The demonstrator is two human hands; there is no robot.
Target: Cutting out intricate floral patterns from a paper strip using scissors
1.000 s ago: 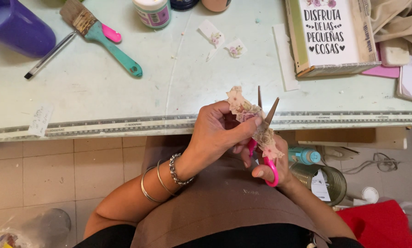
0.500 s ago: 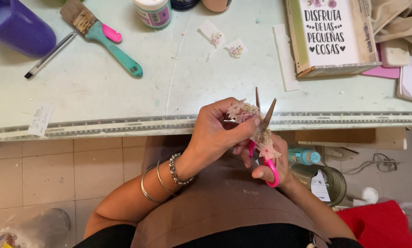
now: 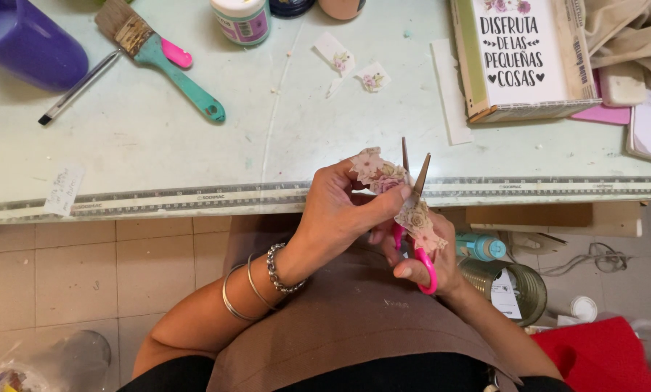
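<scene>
Two hands meet just below the front edge of the bench [image 3: 194,145], over the person's lap. The left hand [image 3: 340,214] is closed in a pinch grip on a strip of floral paper [image 3: 383,176], thumb and fingers holding its upper part near the bench edge. The right hand [image 3: 430,254] is closed in a grip through the pink handles of a pair of scissors [image 3: 416,218], whose two thin blades stand apart, pointing up toward the bench edge. The paper runs between the blades, and its lower part hangs over the right hand's fingers. Several bracelets [image 3: 267,279] ring the left wrist.

Along the front edge of the bench runs a long ruler strip [image 3: 158,199]. Farther in, toward the back left corner, stand a purple cup [image 3: 27,43], a thin dark-tipped brush [image 3: 78,87] and a wide brush with a teal handle [image 3: 165,62]; a pink object [image 3: 176,53] lies touching that handle. At the back edge near the middle stands a small jar with a white lid [image 3: 242,18]. Two cut floral scraps [image 3: 354,65] lie just right of it. Toward the back right corner lies a wooden box with a lettered flowered panel [image 3: 518,58], with beige cloth [image 3: 630,36] beside it.

Below the bench on the right, a teal-capped bottle [image 3: 481,247] and a glass jar [image 3: 518,287] sit on the floor, near a red cloth [image 3: 601,356].
</scene>
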